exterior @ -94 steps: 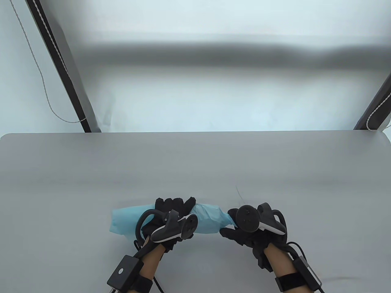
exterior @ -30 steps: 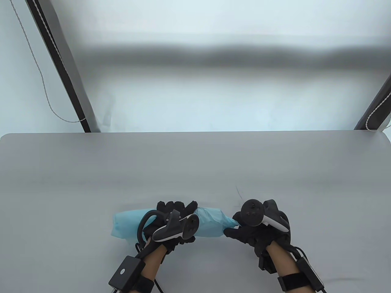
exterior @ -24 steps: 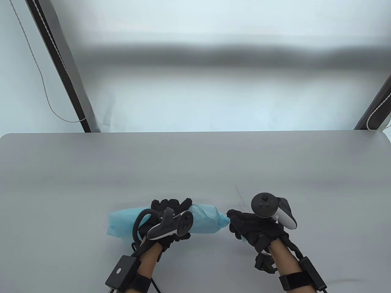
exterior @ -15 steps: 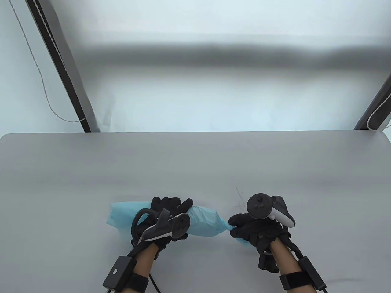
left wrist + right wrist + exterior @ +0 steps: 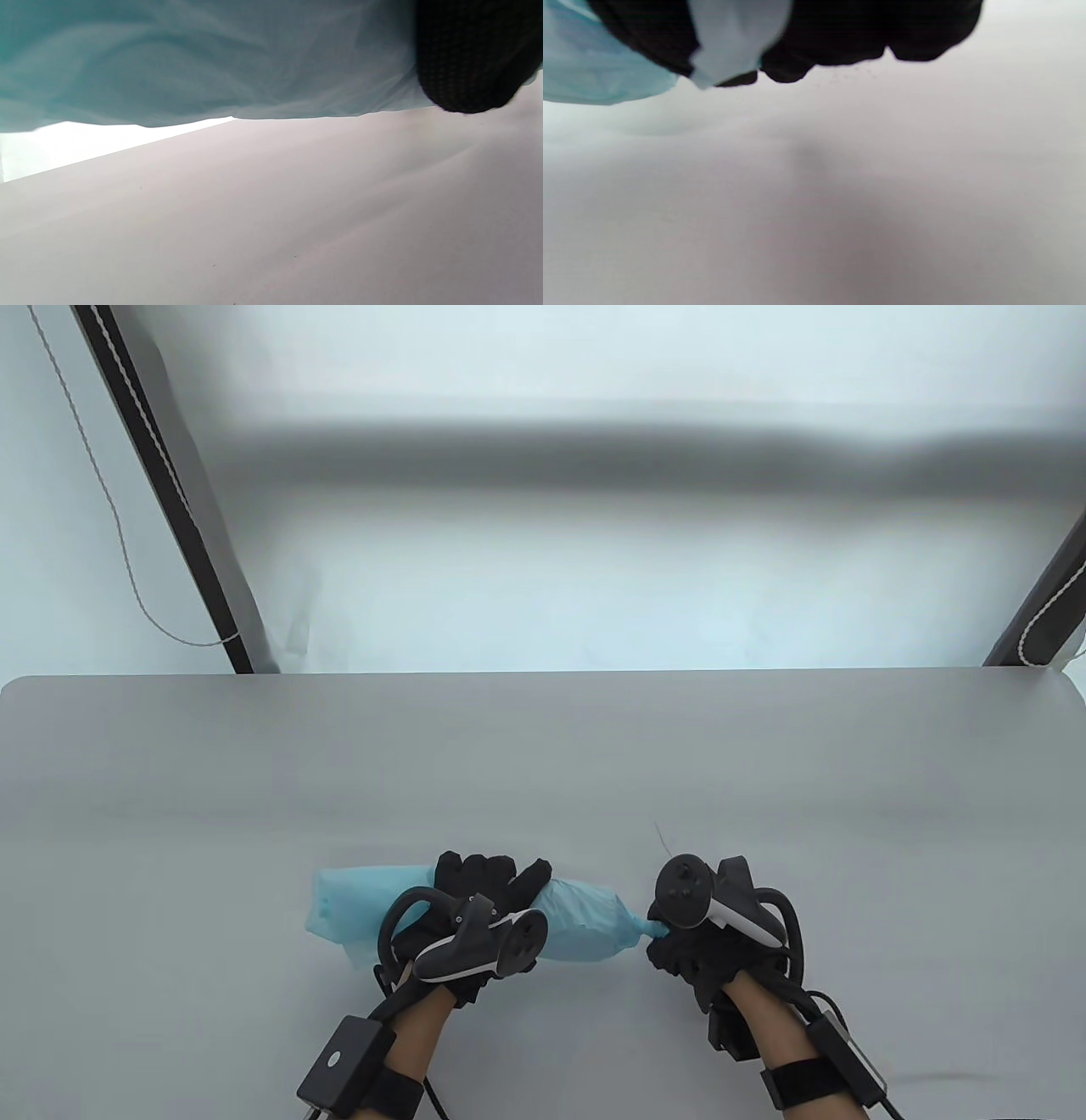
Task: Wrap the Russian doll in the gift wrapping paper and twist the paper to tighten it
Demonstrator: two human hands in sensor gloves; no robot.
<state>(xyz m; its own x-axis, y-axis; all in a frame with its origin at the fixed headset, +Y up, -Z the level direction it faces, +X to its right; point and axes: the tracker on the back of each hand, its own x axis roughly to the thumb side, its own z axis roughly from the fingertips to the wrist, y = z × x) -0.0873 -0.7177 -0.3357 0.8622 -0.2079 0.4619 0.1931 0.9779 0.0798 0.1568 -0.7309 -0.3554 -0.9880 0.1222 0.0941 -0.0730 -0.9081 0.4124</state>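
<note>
A roll of light blue wrapping paper (image 5: 585, 929) lies near the table's front edge; the doll inside it is hidden. My left hand (image 5: 479, 899) grips the roll around its middle, fingers curled over the top. The paper's loose left end (image 5: 339, 908) sticks out flat past that hand. My right hand (image 5: 704, 950) pinches the twisted right end (image 5: 649, 931), which narrows to a thin tail. In the left wrist view the paper (image 5: 203, 59) fills the top with a fingertip (image 5: 466, 63) on it. In the right wrist view a strip of paper (image 5: 734, 38) shows between curled fingers (image 5: 840, 34).
The grey table (image 5: 543, 763) stretches behind and to both sides of the hands. A thin dark scratch or thread (image 5: 662, 840) lies just behind my right hand. Black frame posts (image 5: 170, 492) stand behind the table's far edge.
My right hand has turned back about its wrist while holding the paper's right end, and the tail has narrowed. My left hand has stayed on the roll, shifting only slightly.
</note>
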